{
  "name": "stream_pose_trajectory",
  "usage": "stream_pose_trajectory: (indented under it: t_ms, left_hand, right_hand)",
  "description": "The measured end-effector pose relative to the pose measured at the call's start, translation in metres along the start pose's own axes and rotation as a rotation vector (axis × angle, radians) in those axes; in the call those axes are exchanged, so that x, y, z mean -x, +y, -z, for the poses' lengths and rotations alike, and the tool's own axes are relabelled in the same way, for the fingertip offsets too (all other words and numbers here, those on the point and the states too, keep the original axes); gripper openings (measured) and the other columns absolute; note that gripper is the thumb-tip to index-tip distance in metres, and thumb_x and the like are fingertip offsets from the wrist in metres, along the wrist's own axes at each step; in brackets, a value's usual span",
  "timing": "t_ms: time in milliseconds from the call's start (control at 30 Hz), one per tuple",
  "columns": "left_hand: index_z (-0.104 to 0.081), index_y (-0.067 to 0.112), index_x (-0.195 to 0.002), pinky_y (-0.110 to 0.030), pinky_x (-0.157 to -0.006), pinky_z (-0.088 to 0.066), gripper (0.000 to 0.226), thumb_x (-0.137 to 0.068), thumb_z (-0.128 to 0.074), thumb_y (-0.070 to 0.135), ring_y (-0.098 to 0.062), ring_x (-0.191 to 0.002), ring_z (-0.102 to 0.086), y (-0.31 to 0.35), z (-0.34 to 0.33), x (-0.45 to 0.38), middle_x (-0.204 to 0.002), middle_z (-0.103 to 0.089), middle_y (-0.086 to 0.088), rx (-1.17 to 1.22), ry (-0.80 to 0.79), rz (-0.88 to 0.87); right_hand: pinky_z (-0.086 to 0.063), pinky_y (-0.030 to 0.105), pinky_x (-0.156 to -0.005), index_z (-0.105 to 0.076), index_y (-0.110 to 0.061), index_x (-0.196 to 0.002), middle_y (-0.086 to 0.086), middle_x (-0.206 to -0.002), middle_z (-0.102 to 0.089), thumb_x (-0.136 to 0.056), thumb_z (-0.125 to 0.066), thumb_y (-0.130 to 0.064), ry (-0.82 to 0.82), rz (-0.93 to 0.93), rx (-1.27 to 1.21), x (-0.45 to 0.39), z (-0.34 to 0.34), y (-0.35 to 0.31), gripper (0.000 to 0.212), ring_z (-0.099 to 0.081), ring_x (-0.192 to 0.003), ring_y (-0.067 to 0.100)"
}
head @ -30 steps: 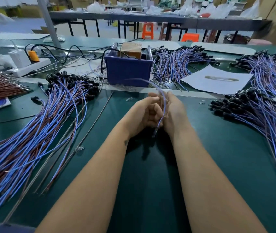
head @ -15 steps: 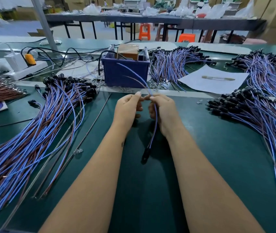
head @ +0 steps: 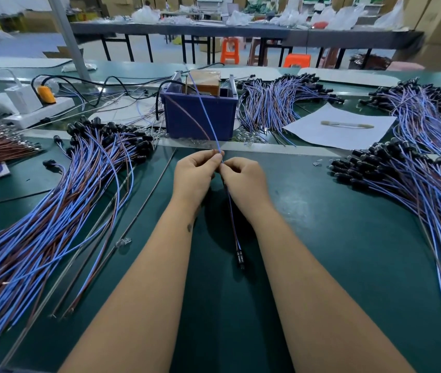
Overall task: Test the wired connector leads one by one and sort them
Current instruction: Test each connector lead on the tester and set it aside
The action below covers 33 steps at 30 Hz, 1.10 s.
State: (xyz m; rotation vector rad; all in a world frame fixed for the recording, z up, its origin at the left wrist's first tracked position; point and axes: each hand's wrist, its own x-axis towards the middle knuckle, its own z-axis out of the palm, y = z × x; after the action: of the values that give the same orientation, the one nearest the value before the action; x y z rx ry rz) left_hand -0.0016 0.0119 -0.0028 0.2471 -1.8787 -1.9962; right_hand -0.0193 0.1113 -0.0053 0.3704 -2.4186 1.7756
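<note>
Both hands meet at mid-bench, pinching one lead (head: 230, 208). The left hand (head: 195, 176) and right hand (head: 243, 179) have fingertips curled on its wires. Its long axis runs six to twelve: the black plug hangs at six, the loose blue and brown ends rise towards the tester box (head: 200, 114) at twelve (just beyond either hand), so contact probably needs a short forward reach.

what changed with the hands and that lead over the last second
Both hands, left hand and right hand, moved away from the body toward the blue bin and parted. The lead straightened: its wire ends now reach up to the bin, its black connector trailing on the mat. Both hands still pinch it. The wire piles stayed put.
</note>
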Motion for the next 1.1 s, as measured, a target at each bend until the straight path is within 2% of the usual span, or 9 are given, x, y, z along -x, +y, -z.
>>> stream_pose_trajectory:
  t_ms: [67, 233, 433, 533, 633, 733, 867, 967, 1100]
  left_hand:
    - [-0.072, 0.006, -0.101, -0.011, -0.068, -0.047, 0.014, -0.091, -0.063, 0.007, -0.006, -0.081, -0.064, -0.001, -0.001, 0.0, -0.091, -0.071, -0.004, -0.031, -0.015, -0.009]
    - [-0.071, 0.007, -0.103, -0.016, -0.069, -0.049, 0.015, -0.093, -0.06, 0.007, -0.012, -0.083, -0.066, -0.002, 0.0, 0.004, -0.093, -0.072, -0.006, -0.074, 0.003, -0.028]
    - [-0.068, 0.023, -0.087, -0.017, -0.056, -0.051, 0.016, -0.093, -0.06, 0.011, -0.001, -0.054, -0.061, 0.002, 0.002, 0.006, -0.07, -0.067, 0.006, -0.096, 0.183, -0.084]
    - [-0.064, 0.032, -0.078, -0.027, -0.065, -0.055, 0.024, -0.093, -0.059, 0.014, -0.005, -0.057, -0.059, 0.003, 0.006, 0.006, -0.069, -0.067, 0.007, -0.198, 0.242, -0.099]
    - [-0.063, 0.033, -0.075, -0.027, -0.063, -0.051, 0.026, -0.094, -0.057, 0.016, -0.008, -0.056, -0.056, 0.005, 0.011, 0.005, -0.068, -0.067, 0.008, -0.239, 0.268, -0.075]
    - [-0.068, 0.027, -0.082, -0.025, -0.06, -0.048, 0.02, -0.094, -0.056, 0.016, -0.011, -0.054, -0.053, 0.006, 0.013, 0.004, -0.068, -0.066, 0.008, -0.261, 0.278, -0.06]
    - [-0.06, 0.035, -0.067, -0.028, -0.06, -0.046, 0.033, -0.093, -0.056, 0.015, -0.014, -0.057, -0.052, 0.006, 0.013, 0.005, -0.065, -0.065, 0.008, -0.251, 0.289, -0.059]
    - [-0.059, 0.036, -0.066, -0.027, -0.058, -0.046, 0.033, -0.093, -0.056, 0.016, -0.007, -0.052, -0.051, 0.006, 0.014, 0.003, -0.062, -0.063, 0.01, -0.206, 0.318, -0.052]
    - [-0.066, 0.026, -0.083, -0.02, -0.055, -0.048, 0.017, -0.094, -0.056, 0.016, 0.006, -0.045, -0.05, 0.004, 0.016, -0.002, -0.065, -0.063, 0.011, -0.136, 0.371, -0.039]
  right_hand:
    - [-0.04, 0.017, -0.06, -0.072, -0.014, -0.083, -0.009, -0.067, -0.063, -0.09, -0.062, -0.018, 0.029, 0.007, 0.026, -0.001, 0.001, 0.001, 0.013, -0.055, -0.066, 0.007]
    - [-0.047, 0.024, -0.071, -0.071, -0.012, -0.089, -0.005, -0.076, -0.066, -0.09, -0.063, -0.013, 0.068, 0.004, 0.016, -0.001, 0.002, 0.001, 0.008, -0.061, -0.073, 0.011]
    - [-0.056, 0.046, -0.077, -0.066, -0.015, -0.085, 0.002, -0.071, -0.064, -0.092, -0.059, -0.014, 0.117, -0.04, -0.086, 0.001, 0.002, -0.001, 0.01, -0.061, -0.072, 0.02]
    - [-0.054, 0.043, -0.075, -0.063, -0.017, -0.091, -0.003, -0.063, -0.062, -0.094, -0.055, -0.013, 0.127, -0.049, -0.12, 0.001, 0.003, -0.001, 0.009, -0.059, -0.064, 0.014]
    - [-0.052, 0.036, -0.073, -0.06, -0.019, -0.094, -0.008, -0.056, -0.061, -0.096, -0.053, -0.014, 0.141, -0.067, -0.12, 0.001, 0.004, 0.0, 0.01, -0.057, -0.06, 0.008]
    - [-0.054, 0.037, -0.074, -0.06, -0.017, -0.094, -0.007, -0.055, -0.06, -0.096, -0.052, -0.013, 0.142, -0.092, -0.144, 0.0, 0.004, -0.001, 0.01, -0.06, -0.064, 0.013]
    - [-0.052, 0.036, -0.067, -0.061, -0.019, -0.089, -0.006, -0.052, -0.059, -0.095, -0.052, -0.012, 0.114, -0.112, -0.131, 0.0, 0.004, 0.0, 0.013, -0.059, -0.062, 0.016]
    - [-0.046, 0.028, -0.06, -0.062, -0.02, -0.09, -0.008, -0.049, -0.057, -0.094, -0.052, -0.012, 0.085, -0.106, -0.082, -0.001, 0.003, 0.002, 0.013, -0.055, -0.056, 0.012]
    - [-0.045, 0.025, -0.059, -0.065, -0.02, -0.092, -0.012, -0.042, -0.054, -0.093, -0.054, -0.015, 0.054, -0.099, -0.033, -0.002, 0.001, 0.004, 0.013, -0.053, -0.051, 0.006]
